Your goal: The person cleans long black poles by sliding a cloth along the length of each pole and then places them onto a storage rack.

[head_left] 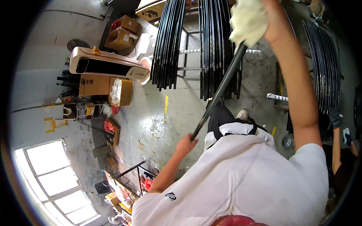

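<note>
While rod (223,86) is clasped by left hand (184,145), fingers curled, its upper part is covered by cloth (247,22) at right hand (274,25); finger state there can't be told.

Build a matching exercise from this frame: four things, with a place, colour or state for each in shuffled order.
1. Left hand
2. Cloth
3. Rod
4. Window

A. Black, slanting across the view
B. In the lower left of the picture
C. Closed around the rod's lower end
D. Pale yellow, bunched at the right hand

Pairs: 1-C, 2-D, 3-A, 4-B
</note>
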`<move>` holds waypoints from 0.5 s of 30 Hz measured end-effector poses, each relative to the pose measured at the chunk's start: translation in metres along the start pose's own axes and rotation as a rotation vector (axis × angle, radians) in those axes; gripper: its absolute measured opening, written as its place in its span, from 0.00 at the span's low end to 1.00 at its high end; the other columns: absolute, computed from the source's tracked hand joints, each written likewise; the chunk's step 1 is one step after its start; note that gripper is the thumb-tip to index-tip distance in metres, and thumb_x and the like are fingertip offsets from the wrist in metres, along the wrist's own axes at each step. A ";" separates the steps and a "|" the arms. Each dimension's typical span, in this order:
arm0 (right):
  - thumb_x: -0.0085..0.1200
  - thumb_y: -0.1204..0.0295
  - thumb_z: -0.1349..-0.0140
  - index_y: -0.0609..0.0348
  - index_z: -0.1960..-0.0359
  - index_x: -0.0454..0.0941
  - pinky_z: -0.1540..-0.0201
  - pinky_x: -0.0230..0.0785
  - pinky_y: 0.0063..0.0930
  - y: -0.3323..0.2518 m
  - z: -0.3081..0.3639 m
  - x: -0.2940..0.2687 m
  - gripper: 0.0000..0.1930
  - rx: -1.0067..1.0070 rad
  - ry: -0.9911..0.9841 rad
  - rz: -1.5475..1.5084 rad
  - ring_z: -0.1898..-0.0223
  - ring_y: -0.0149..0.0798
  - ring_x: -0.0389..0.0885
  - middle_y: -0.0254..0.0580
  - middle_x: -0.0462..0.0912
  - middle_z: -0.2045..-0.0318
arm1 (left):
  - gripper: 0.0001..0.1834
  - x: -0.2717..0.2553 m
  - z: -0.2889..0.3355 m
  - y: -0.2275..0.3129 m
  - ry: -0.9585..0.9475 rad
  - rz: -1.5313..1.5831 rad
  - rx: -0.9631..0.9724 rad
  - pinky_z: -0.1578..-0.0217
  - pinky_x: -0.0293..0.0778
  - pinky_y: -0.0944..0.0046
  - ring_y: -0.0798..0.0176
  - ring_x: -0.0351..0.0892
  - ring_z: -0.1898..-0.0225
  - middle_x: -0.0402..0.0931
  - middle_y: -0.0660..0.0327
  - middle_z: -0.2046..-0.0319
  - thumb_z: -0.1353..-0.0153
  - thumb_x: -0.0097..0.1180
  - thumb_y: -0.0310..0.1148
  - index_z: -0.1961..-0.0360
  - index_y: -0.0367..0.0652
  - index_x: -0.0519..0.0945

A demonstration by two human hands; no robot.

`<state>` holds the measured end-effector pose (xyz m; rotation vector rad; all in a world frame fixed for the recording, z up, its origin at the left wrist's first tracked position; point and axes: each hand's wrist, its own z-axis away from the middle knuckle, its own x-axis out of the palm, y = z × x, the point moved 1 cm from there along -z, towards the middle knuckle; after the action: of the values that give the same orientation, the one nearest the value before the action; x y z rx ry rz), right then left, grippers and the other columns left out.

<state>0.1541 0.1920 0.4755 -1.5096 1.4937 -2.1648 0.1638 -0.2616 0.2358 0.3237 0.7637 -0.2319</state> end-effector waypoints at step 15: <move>0.58 0.74 0.47 0.58 0.64 0.73 0.67 0.71 0.22 0.186 0.118 -0.063 0.10 0.329 -0.051 0.415 0.70 0.25 0.76 0.32 0.77 0.70 | 0.28 -0.095 -0.033 0.195 -0.359 0.749 0.706 0.52 0.68 0.64 0.64 0.71 0.51 0.70 0.58 0.51 0.46 0.58 0.29 0.44 0.38 0.63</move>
<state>0.1990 0.0566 0.2969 -1.0338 1.2239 -1.9825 0.1382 -0.0605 0.3203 1.1720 0.1433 0.1628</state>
